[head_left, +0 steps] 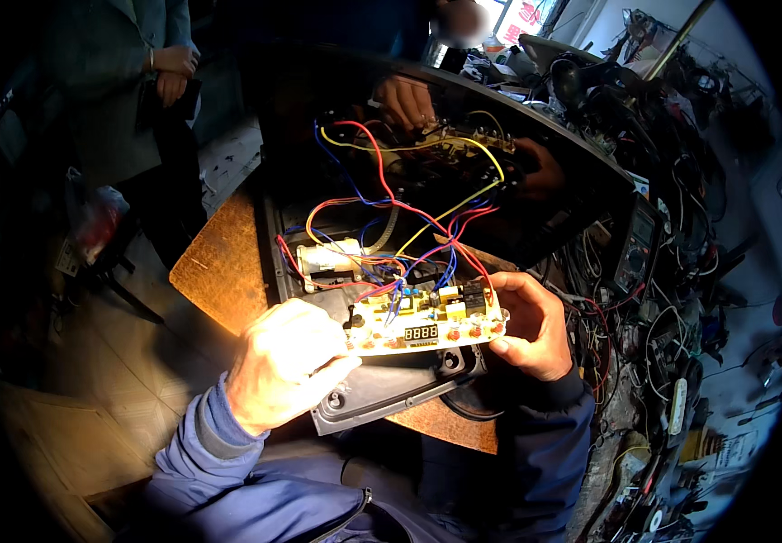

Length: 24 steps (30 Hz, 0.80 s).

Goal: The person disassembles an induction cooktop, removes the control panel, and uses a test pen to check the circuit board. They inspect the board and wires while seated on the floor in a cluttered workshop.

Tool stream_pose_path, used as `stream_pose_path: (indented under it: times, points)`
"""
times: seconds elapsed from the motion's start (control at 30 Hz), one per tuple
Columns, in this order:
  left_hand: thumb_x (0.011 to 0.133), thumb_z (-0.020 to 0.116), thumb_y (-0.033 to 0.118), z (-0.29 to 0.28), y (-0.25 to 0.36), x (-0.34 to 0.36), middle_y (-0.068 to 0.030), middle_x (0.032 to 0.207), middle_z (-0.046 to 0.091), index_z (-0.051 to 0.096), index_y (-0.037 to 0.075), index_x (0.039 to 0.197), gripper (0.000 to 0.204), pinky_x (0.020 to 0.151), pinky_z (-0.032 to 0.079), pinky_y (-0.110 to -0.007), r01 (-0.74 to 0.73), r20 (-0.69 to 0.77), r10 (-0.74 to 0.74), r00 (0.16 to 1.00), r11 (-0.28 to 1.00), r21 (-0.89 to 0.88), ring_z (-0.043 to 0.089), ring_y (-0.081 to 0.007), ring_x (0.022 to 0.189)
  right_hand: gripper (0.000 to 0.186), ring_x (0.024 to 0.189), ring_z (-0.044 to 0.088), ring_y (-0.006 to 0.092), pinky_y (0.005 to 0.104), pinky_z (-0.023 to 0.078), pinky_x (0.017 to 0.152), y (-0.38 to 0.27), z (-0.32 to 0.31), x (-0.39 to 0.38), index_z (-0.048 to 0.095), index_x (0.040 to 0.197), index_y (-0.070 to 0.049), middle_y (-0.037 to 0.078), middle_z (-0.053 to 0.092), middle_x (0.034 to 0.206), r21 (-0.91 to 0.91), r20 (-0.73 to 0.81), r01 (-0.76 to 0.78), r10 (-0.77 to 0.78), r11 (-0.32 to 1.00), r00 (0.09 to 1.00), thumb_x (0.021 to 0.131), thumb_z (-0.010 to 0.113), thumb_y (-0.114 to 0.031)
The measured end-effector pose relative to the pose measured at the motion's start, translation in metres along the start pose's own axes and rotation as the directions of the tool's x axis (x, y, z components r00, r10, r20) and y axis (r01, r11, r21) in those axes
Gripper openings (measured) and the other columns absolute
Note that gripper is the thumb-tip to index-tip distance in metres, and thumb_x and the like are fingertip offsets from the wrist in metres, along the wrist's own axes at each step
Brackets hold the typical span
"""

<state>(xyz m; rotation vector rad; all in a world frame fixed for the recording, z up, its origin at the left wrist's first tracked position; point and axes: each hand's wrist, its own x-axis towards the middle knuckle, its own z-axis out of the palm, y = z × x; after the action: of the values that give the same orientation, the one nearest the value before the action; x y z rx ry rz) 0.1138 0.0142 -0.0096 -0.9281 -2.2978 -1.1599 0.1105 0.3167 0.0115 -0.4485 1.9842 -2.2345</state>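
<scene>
A circuit board (384,331) with a small digit display, red buttons and relays is held up between my two hands. My left hand (284,362), brightly lit, is closed on its left end. At the right end, my right hand (535,328) grips the edge between thumb and fingers. Red, blue and yellow wires (450,240) rise from the board to a raised glossy black panel (318,72), which mirrors the board and hands. Beneath lies a black plastic housing (364,404) with a pale cylindrical part (329,256) in it.
A rusty brown board (223,262) supports the housing. On the right, a cluttered bench holds tangled cables (581,244) and a multimeter (639,242). Another person (119,100) stands at the far left, hands together, near a plastic bag (97,217).
</scene>
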Motion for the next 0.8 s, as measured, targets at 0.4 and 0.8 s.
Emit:
stream_pose_path:
  times: [0.4,0.8]
  points:
    - [0.067,0.079,0.01,-0.0035,-0.0044,-0.002,-0.0051,0.073,0.06,0.058,0.008,0.075,0.023,0.066,0.051,-0.036,0.063,0.036,-0.064,0.997,0.998,0.027,0.061,-0.0246,0.074,0.068,0.114,0.06,0.0244,0.0381,0.048,0.099,0.0034,-0.0028,0.0032,0.048,0.129,0.008,0.017,0.06,0.124,0.017,0.038,-0.011,0.01,1.0,0.999,0.071,0.079,-0.003]
    - [0.061,0.084,0.004,-0.0033,-0.0051,-0.0013,-0.009,0.083,0.064,0.059,0.004,0.089,0.037,0.066,0.051,-0.035,0.043,0.026,-0.044,0.999,0.999,0.017,0.062,-0.0261,0.075,0.068,0.115,0.06,0.0233,0.037,0.046,0.101,0.0055,-0.0069,0.0037,0.049,0.128,0.009,0.017,0.061,0.123,-0.053,0.046,0.014,-0.011,0.998,0.999,0.07,0.08,-0.005]
